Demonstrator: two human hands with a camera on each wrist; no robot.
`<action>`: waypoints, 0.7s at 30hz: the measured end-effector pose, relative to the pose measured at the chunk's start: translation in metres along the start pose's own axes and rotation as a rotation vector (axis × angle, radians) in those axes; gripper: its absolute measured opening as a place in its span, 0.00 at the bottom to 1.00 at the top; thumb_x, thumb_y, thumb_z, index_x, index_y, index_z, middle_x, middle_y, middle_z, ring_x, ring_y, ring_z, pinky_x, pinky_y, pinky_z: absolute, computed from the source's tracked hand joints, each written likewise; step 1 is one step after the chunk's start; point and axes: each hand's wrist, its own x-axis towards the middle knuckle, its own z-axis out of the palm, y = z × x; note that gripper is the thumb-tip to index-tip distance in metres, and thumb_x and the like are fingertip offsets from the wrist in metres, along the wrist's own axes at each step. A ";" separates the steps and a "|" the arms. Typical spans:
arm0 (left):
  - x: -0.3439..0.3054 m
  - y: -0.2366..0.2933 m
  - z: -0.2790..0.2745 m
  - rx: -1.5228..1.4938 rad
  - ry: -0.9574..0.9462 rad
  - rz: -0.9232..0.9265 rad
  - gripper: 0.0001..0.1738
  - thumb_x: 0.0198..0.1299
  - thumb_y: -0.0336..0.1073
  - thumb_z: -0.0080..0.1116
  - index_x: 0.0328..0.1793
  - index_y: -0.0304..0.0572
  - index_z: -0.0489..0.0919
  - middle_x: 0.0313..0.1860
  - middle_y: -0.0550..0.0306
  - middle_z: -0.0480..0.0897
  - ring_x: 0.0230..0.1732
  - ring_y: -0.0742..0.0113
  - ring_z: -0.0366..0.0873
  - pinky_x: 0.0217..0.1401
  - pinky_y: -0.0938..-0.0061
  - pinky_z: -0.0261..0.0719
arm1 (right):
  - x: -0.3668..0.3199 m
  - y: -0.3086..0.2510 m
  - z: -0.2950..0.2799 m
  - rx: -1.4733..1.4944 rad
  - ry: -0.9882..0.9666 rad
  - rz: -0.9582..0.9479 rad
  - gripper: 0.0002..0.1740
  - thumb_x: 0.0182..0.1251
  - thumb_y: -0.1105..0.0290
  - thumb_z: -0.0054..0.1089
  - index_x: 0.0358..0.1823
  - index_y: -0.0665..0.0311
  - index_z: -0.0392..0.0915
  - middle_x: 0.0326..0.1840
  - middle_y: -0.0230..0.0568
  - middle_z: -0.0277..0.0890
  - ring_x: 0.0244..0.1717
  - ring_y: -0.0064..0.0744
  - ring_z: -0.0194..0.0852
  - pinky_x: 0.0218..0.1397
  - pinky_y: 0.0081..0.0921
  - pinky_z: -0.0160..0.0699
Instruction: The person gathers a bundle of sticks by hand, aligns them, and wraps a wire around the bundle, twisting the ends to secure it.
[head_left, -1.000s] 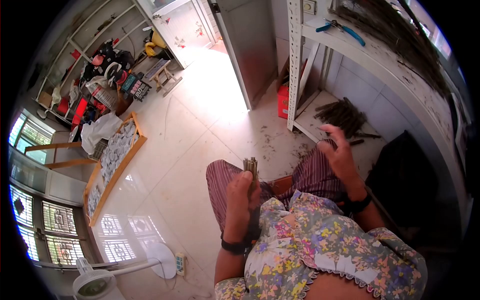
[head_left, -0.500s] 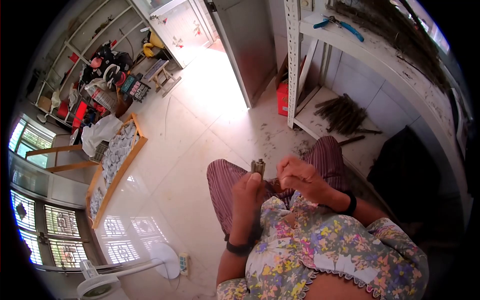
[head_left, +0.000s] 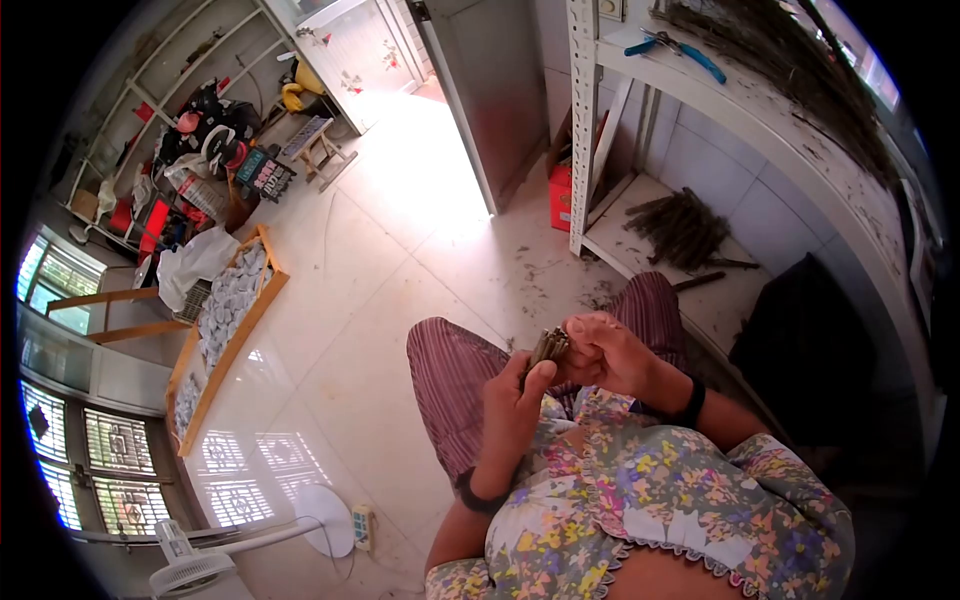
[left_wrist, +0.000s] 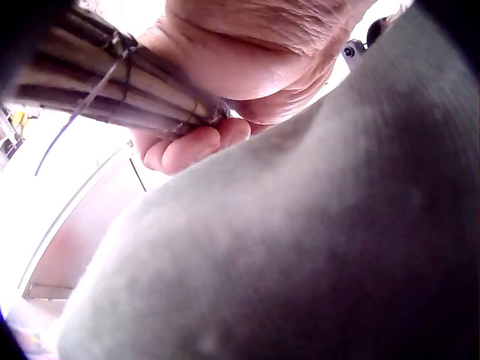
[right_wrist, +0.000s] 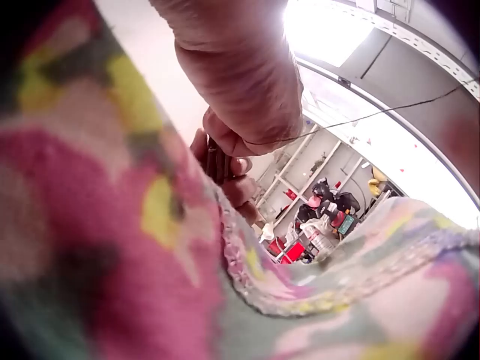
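Note:
In the head view my left hand (head_left: 512, 402) grips a small bundle of short brown sticks (head_left: 549, 347) above my lap, the thumb lying along its side. My right hand (head_left: 612, 352) is up against the bundle, fingers curled in. The left wrist view shows the bundle (left_wrist: 90, 82) close up, a thin dark tie wire (left_wrist: 84, 105) looped round it with a loose end hanging. From the pinched fingers of the right hand (right_wrist: 247, 82), a thin wire (right_wrist: 360, 118) runs off to the right in the right wrist view. Part of the bundle is hidden behind the fingers.
A pile of short sticks (head_left: 682, 230) lies on the low shelf at right. Above, blue-handled pliers (head_left: 680, 52) and long dark twigs (head_left: 790, 80) lie on the upper shelf. A wooden-framed tray (head_left: 262, 310) stands left; a white fan (head_left: 195, 570) stands at lower left.
My right hand has come down from beside the low shelf, leftward to the bundle. The left hand has shifted slightly right and the bundle has tilted toward the right hand.

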 end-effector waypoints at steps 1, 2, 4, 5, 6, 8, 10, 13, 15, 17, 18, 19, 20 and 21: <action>-0.001 0.003 -0.001 -0.061 -0.024 -0.054 0.17 0.68 0.44 0.50 0.35 0.36 0.76 0.17 0.66 0.67 0.22 0.81 0.59 0.23 0.80 0.57 | 0.000 0.000 -0.002 0.004 -0.008 -0.001 0.20 0.72 0.64 0.47 0.20 0.57 0.58 0.16 0.25 0.51 0.13 0.17 0.47 0.16 0.18 0.44; -0.003 0.007 -0.003 -0.121 -0.048 -0.108 0.18 0.69 0.45 0.48 0.35 0.36 0.76 0.17 0.66 0.67 0.21 0.80 0.59 0.23 0.80 0.57 | 0.000 -0.001 -0.003 0.008 -0.016 -0.003 0.20 0.72 0.65 0.47 0.19 0.56 0.57 0.15 0.24 0.51 0.12 0.17 0.46 0.15 0.19 0.43; -0.004 0.008 -0.007 -0.185 -0.094 -0.165 0.21 0.70 0.48 0.43 0.35 0.37 0.76 0.17 0.66 0.67 0.20 0.80 0.58 0.22 0.80 0.55 | 0.000 0.000 -0.002 0.001 -0.032 -0.014 0.20 0.72 0.66 0.48 0.18 0.56 0.57 0.14 0.23 0.49 0.12 0.16 0.44 0.15 0.19 0.43; -0.003 0.007 -0.008 -0.189 -0.119 -0.170 0.23 0.70 0.49 0.41 0.34 0.37 0.76 0.17 0.66 0.67 0.19 0.80 0.57 0.21 0.80 0.55 | 0.000 0.000 -0.002 -0.002 -0.039 -0.018 0.20 0.71 0.66 0.48 0.18 0.55 0.57 0.13 0.23 0.49 0.11 0.16 0.44 0.14 0.19 0.43; -0.002 0.006 -0.009 -0.193 -0.144 -0.176 0.25 0.70 0.50 0.39 0.34 0.37 0.76 0.16 0.66 0.68 0.18 0.80 0.57 0.21 0.81 0.54 | 0.000 0.000 0.000 -0.030 -0.047 -0.027 0.20 0.71 0.67 0.48 0.18 0.55 0.57 0.13 0.22 0.48 0.11 0.16 0.44 0.14 0.19 0.44; -0.002 0.011 -0.010 -0.258 -0.155 -0.233 0.26 0.70 0.51 0.39 0.32 0.38 0.76 0.17 0.67 0.68 0.17 0.81 0.57 0.20 0.82 0.53 | 0.001 -0.003 0.004 -0.087 -0.064 -0.045 0.20 0.71 0.68 0.47 0.18 0.55 0.57 0.13 0.22 0.48 0.11 0.16 0.44 0.14 0.19 0.44; -0.003 0.011 -0.010 -0.318 -0.170 -0.265 0.26 0.69 0.52 0.39 0.33 0.37 0.76 0.17 0.66 0.68 0.16 0.81 0.57 0.19 0.82 0.53 | 0.001 -0.002 0.004 -0.126 -0.072 -0.052 0.19 0.70 0.68 0.47 0.18 0.56 0.58 0.13 0.22 0.48 0.11 0.15 0.44 0.14 0.19 0.44; -0.003 0.011 -0.012 -0.368 -0.195 -0.263 0.25 0.69 0.51 0.39 0.35 0.36 0.75 0.18 0.65 0.69 0.15 0.81 0.56 0.19 0.83 0.53 | 0.000 0.000 0.001 -0.146 -0.062 -0.078 0.19 0.70 0.67 0.48 0.18 0.56 0.58 0.13 0.21 0.49 0.12 0.14 0.46 0.15 0.19 0.45; -0.004 0.013 -0.014 -0.359 -0.202 -0.251 0.25 0.69 0.51 0.38 0.35 0.37 0.75 0.18 0.65 0.69 0.14 0.81 0.55 0.19 0.83 0.53 | 0.000 0.001 -0.001 -0.128 -0.069 -0.100 0.19 0.70 0.67 0.49 0.19 0.56 0.58 0.14 0.21 0.50 0.13 0.14 0.48 0.15 0.18 0.46; -0.003 0.013 -0.014 -0.365 -0.214 -0.258 0.25 0.70 0.52 0.38 0.36 0.37 0.75 0.18 0.65 0.69 0.15 0.82 0.55 0.19 0.83 0.53 | 0.001 -0.001 -0.002 -0.090 -0.097 -0.125 0.19 0.70 0.67 0.51 0.19 0.56 0.58 0.14 0.21 0.52 0.13 0.13 0.49 0.16 0.17 0.46; -0.001 0.014 -0.014 -0.368 -0.220 -0.259 0.25 0.70 0.52 0.38 0.36 0.37 0.76 0.17 0.65 0.69 0.15 0.82 0.55 0.19 0.83 0.53 | 0.000 -0.002 -0.002 -0.152 -0.109 -0.128 0.19 0.69 0.68 0.53 0.19 0.56 0.58 0.14 0.21 0.54 0.14 0.12 0.49 0.16 0.16 0.47; -0.001 0.013 -0.014 -0.359 -0.228 -0.259 0.26 0.70 0.52 0.37 0.36 0.37 0.76 0.17 0.65 0.69 0.15 0.82 0.55 0.19 0.83 0.53 | -0.001 -0.002 -0.002 -0.213 -0.120 -0.131 0.19 0.68 0.68 0.55 0.19 0.56 0.59 0.15 0.21 0.55 0.14 0.12 0.50 0.16 0.15 0.47; 0.000 0.012 -0.015 -0.350 -0.236 -0.260 0.26 0.70 0.52 0.37 0.36 0.37 0.76 0.17 0.65 0.69 0.15 0.82 0.55 0.19 0.83 0.53 | -0.001 -0.002 -0.002 -0.274 -0.130 -0.133 0.19 0.68 0.68 0.57 0.20 0.56 0.59 0.15 0.21 0.56 0.15 0.11 0.50 0.17 0.15 0.47; 0.000 0.011 -0.014 -0.344 -0.244 -0.261 0.26 0.70 0.52 0.37 0.36 0.37 0.76 0.17 0.65 0.69 0.15 0.82 0.56 0.20 0.83 0.53 | -0.001 -0.002 -0.001 -0.298 -0.105 -0.123 0.19 0.67 0.69 0.58 0.20 0.56 0.60 0.15 0.21 0.57 0.15 0.10 0.50 0.17 0.14 0.47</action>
